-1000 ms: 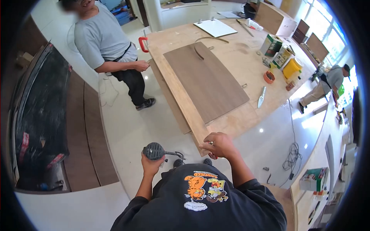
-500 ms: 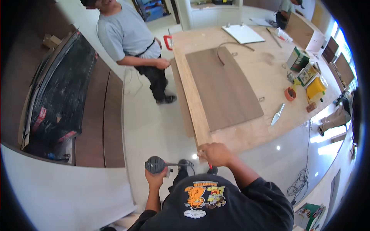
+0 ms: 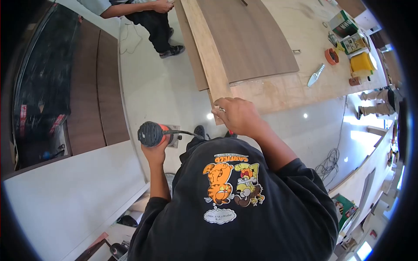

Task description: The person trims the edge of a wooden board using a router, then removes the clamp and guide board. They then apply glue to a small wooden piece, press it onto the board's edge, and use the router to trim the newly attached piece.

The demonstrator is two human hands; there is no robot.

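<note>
My left hand (image 3: 154, 150) is wrapped round a corded power tool (image 3: 151, 134), which looks like a trim router with a black vented cap, red body and flat metal base. It is held off to the left of the worktable. My right hand (image 3: 239, 115) closes its fingers on a clamp (image 3: 230, 132) at the near end of a long pale wooden strip (image 3: 204, 41); a bit of metal shows at the fingertips, and most of the clamp is hidden. Under the strip lies a brown board (image 3: 248, 39), on the plywood worktable (image 3: 278, 93).
Another person's hand (image 3: 163, 5) is by the strip's far end. A putty knife (image 3: 316, 75), an orange bowl (image 3: 332, 56), a yellow container (image 3: 362, 64) and tins sit at the table's right. A coiled cable (image 3: 328, 163) lies on the floor. Wrapped dark panels (image 3: 48, 78) stand left.
My view has tipped downward, so the table sits higher in the picture. The power tool has turned a little in my left hand. My right hand stays at the strip's near end.
</note>
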